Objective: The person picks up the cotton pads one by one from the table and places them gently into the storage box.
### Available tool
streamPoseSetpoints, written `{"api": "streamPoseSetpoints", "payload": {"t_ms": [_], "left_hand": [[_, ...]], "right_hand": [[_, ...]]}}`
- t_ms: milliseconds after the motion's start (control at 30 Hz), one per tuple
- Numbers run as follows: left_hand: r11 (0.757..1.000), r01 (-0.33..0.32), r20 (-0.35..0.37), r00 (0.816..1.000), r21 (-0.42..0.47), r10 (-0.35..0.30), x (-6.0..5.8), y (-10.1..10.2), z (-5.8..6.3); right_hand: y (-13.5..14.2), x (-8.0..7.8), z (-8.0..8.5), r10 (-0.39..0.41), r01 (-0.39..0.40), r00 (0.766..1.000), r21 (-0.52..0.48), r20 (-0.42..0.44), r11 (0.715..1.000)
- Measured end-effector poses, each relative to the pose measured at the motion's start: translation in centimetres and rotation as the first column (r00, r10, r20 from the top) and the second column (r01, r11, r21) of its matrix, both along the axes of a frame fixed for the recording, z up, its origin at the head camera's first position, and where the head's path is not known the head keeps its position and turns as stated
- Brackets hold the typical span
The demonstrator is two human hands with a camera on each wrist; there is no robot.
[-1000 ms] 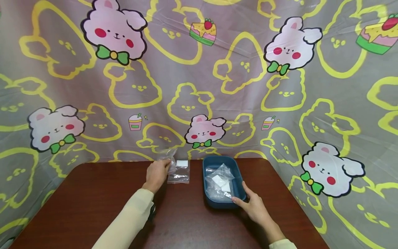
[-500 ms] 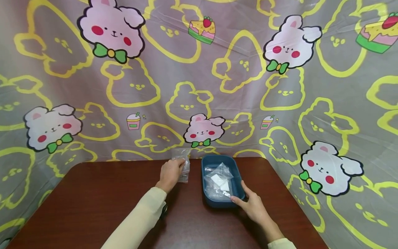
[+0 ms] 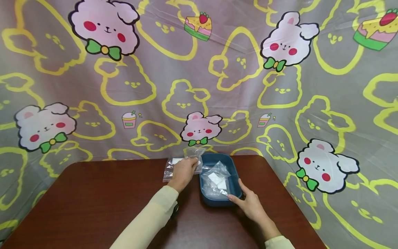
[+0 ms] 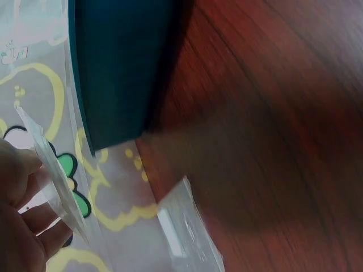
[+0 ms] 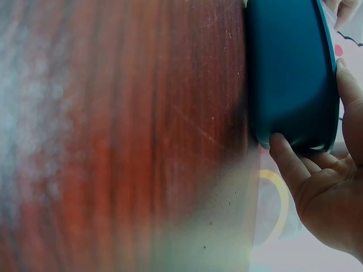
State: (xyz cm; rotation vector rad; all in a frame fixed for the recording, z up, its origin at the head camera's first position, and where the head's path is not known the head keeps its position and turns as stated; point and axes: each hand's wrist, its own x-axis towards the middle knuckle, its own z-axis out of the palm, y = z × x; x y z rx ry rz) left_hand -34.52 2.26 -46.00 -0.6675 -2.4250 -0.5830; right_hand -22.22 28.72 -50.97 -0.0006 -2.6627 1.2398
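Observation:
My left hand pinches a clear plastic bag above the table, at the left rim of a dark blue plastic box. In the left wrist view, that thin bag stands edge-on between thumb and fingers. Another clear bag with a white label lies on the table, partly behind the left hand. Inside the box are clear bags with white patches; how many overlap is unclear. My right hand holds the box's near right corner, thumb and fingers spread around its wall.
The box stands on a dark red-brown wooden table, close to its back edge. A cloth with cartoon rabbits hangs right behind the table and along its sides.
My left hand has carried the pinched bag rightward, past the bag on the table, to the box's left rim. The right hand keeps its place on the box. The head view has shifted slightly.

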Motion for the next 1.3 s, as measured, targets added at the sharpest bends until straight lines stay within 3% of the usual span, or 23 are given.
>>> {"api": "streamPoseSetpoints", "payload": {"t_ms": [600,967,1300], "left_hand": [[0.997,0.076,0.129,0.989,-0.032,-0.071,1.5,4.7,0.6],[0.995,0.096,0.136,0.987,-0.039,-0.09,2.0,6.3,0.2],[0.992,0.079,0.117,0.991,-0.099,-0.068,2.1,7.3,-0.5]], "right_hand": [[-0.2,-0.1,0.2,0.001,-0.001,1.0,0.007,0.012,1.0],[-0.2,-0.1,0.2,-0.006,0.006,1.0,0.014,0.022,1.0],[-0.1,0.0,0.4,-0.005,0.005,0.999,0.013,0.033,1.0]]}}
